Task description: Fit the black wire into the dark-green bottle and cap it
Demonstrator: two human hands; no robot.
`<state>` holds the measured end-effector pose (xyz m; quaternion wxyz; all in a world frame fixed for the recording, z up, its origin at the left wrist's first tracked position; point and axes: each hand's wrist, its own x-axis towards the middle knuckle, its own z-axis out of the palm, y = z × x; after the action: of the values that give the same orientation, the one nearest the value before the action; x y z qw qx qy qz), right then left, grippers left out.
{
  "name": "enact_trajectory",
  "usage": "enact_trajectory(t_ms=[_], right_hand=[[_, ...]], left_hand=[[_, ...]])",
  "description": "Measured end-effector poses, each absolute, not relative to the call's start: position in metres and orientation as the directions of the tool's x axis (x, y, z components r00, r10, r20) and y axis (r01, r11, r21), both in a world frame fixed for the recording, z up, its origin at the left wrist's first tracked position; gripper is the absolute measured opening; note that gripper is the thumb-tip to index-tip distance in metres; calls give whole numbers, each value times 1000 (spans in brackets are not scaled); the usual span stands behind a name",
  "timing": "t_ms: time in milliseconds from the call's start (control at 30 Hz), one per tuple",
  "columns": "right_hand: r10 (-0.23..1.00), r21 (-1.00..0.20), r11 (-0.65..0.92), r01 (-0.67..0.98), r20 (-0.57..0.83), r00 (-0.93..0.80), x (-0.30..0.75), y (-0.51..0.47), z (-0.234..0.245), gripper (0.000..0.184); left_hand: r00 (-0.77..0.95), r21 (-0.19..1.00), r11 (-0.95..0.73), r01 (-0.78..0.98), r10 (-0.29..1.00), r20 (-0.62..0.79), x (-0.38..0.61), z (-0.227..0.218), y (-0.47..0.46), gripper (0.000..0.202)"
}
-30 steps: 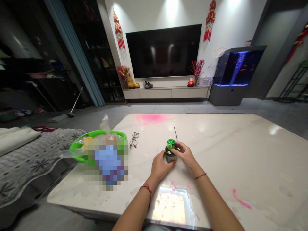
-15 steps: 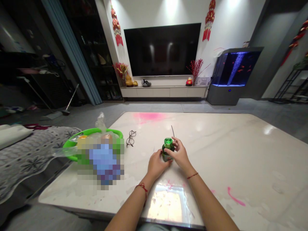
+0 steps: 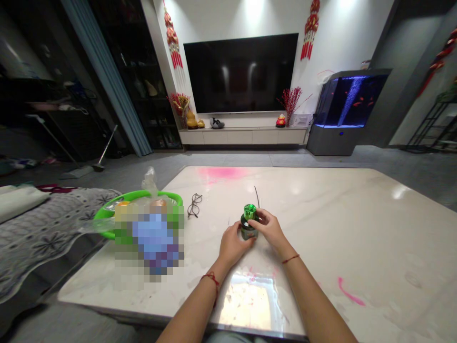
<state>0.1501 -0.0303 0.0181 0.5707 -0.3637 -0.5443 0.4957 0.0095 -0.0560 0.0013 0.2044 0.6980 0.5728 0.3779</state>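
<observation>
A small jar [image 3: 249, 233] with a see-through, greenish body stands on the table in front of me. Round its top is a dark collar [image 3: 244, 221], and a shiny green ribbed cap [image 3: 249, 210] sits above that. My left hand [image 3: 233, 245] curls about the lower body, thumb on the near side, its other fingertips partly hidden. From the right, my right hand [image 3: 269, 231] is closed at the collar, its thumb on the near side and fingers behind, next to the green cap. How firmly those fingers grip is hard to see.
A thin black stick [image 3: 257, 196] is just behind the jar. Folded-out eyeglasses [image 3: 194, 206] lie to the left. Farther left stands a green basket [image 3: 174, 194] with plastic bags, beside a blurred blue item [image 3: 155, 240]. Pink stains [image 3: 350, 293] mark the white table [image 3: 357, 219].
My right hand has shifted slightly down and to the right, its fingers lower beside the green cap. My left hand stays round the jar.
</observation>
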Motion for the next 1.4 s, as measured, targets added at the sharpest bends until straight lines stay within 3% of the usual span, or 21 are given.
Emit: enact_trajectory(t_ms=[233, 400, 767, 1133, 1400], right_hand=[[942, -946, 300, -121, 314, -121, 152, -33, 21, 24], [921, -928, 372, 5, 369, -123, 149, -35, 24, 26], [932, -932, 352, 83, 357, 58, 136, -36, 18, 62], [953, -946, 304, -109, 304, 19, 144, -33, 16, 65], [956, -936, 248, -249, 279, -95, 153, -30, 16, 41]], left_hand=[[55, 725, -265, 636, 952, 300, 10, 3, -57, 41], [53, 725, -257, 639, 955, 292, 9, 3, -57, 42], [51, 719, -261, 644, 952, 301, 10, 6, -57, 40], [64, 733, -280, 620, 949, 309, 8, 0, -55, 42], [52, 742, -272, 613, 951, 306, 9, 0, -55, 43]])
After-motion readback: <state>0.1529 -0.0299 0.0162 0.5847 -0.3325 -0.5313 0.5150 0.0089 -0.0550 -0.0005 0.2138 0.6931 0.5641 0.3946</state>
